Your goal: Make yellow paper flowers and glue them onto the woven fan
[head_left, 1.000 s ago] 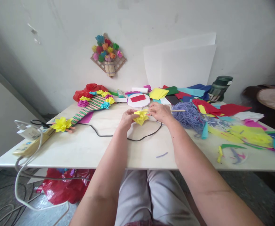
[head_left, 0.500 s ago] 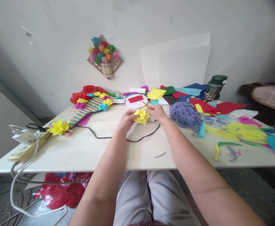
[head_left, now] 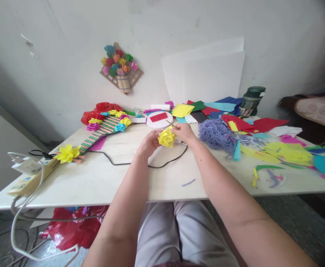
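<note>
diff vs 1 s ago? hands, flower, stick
The thin stick in the right hand swung from lying level, pointing right, to tilted with its tip up and to the left, above the yellow paper flower. The flower's petals look more bunched. The left hand kept its grip on the flower, both hands held above the table. The black cable and purple yarn did not move.

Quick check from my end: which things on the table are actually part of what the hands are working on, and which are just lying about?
In hand:
- yellow paper flower, held by left hand and right hand
- thin wooden stick, in the right hand's grip

Lying about:
- purple yarn
- coloured paper sheets
- white round plate with a red piece
- decorated flower board
- black cable
- green jar
</note>
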Motion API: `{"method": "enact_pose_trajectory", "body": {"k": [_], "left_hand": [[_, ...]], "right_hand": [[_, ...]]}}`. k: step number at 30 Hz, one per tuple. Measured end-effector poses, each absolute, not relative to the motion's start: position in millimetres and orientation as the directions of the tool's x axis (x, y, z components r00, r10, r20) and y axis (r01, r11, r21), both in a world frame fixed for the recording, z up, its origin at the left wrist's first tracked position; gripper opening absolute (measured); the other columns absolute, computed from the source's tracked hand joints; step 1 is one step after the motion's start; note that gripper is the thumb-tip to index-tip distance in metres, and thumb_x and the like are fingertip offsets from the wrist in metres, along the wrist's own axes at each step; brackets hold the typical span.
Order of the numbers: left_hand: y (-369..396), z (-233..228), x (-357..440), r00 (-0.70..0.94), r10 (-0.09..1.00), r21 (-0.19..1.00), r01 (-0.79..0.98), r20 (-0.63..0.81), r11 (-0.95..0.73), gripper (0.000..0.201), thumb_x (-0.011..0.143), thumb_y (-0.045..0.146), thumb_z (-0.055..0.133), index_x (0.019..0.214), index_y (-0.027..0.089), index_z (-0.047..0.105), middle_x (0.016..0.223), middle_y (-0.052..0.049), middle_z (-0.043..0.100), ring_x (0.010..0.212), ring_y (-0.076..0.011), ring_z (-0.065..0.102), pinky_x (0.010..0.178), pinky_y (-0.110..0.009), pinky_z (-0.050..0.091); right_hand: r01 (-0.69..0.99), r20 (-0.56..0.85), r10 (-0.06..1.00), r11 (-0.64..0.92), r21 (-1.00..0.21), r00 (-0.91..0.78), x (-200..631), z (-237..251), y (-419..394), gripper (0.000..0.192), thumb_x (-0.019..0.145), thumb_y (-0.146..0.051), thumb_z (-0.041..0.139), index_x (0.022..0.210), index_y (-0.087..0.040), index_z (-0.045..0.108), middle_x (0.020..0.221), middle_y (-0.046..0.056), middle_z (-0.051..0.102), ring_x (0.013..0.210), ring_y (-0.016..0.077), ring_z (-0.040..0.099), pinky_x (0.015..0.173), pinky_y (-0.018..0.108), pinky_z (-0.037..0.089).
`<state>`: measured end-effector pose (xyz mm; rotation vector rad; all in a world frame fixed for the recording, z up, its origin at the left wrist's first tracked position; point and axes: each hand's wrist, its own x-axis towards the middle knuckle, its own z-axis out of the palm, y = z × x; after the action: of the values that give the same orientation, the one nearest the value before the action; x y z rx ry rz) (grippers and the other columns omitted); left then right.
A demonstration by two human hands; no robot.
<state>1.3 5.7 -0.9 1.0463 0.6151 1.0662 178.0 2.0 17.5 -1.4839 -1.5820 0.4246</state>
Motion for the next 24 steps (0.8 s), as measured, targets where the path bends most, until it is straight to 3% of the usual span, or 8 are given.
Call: {"method": "enact_pose_trajectory", "body": {"k": [14,19,24], "left_hand": [[7.4,1.4,2.1,0.383,0.921,0.897,-0.379,-0.071,0.227,0.025,0.073,0.039,0.06,0.073,0.015,0.059,0.065,-0.007,0.065,0.065,-0.0211,0.066,0.061,-0.033,0.054],[8.6,-0.2,1.5,0.389,0.918,0.903,-0.364,-0.075,0.228,0.03,0.075,0.042,0.057,0.072,0.013,0.063,0.065,-0.009,0.066,0.068,-0.0224,0.066,0.059,-0.03,0.051],[10.0,-3.6,1.6,0.39,0.919,0.912,-0.351,-0.061,0.21,0.028,0.072,0.041,0.062,0.068,0.013,0.063,0.061,-0.007,0.064,0.06,-0.0182,0.063,0.049,-0.025,0.045]], "right_hand": [[0.584,0.361,0.926,0.234,-0.777,0.109,177.8,13.1,3.8,0.026,0.066,-0.041,0.056,0.059,-0.016,0.062,0.054,-0.002,0.051,0.056,0.0124,0.044,0.051,0.024,0.03],[0.552,0.357,0.932,0.267,-0.79,0.06,177.0,12.4,3.0,0.025,0.064,-0.039,0.057,0.058,-0.016,0.061,0.055,-0.001,0.052,0.058,0.0127,0.046,0.051,0.023,0.031],[0.528,0.362,0.932,0.322,-0.786,-0.03,175.5,11.5,4.0,0.024,0.064,-0.039,0.057,0.059,-0.015,0.059,0.056,-0.001,0.052,0.057,0.012,0.046,0.05,0.023,0.031]]}}
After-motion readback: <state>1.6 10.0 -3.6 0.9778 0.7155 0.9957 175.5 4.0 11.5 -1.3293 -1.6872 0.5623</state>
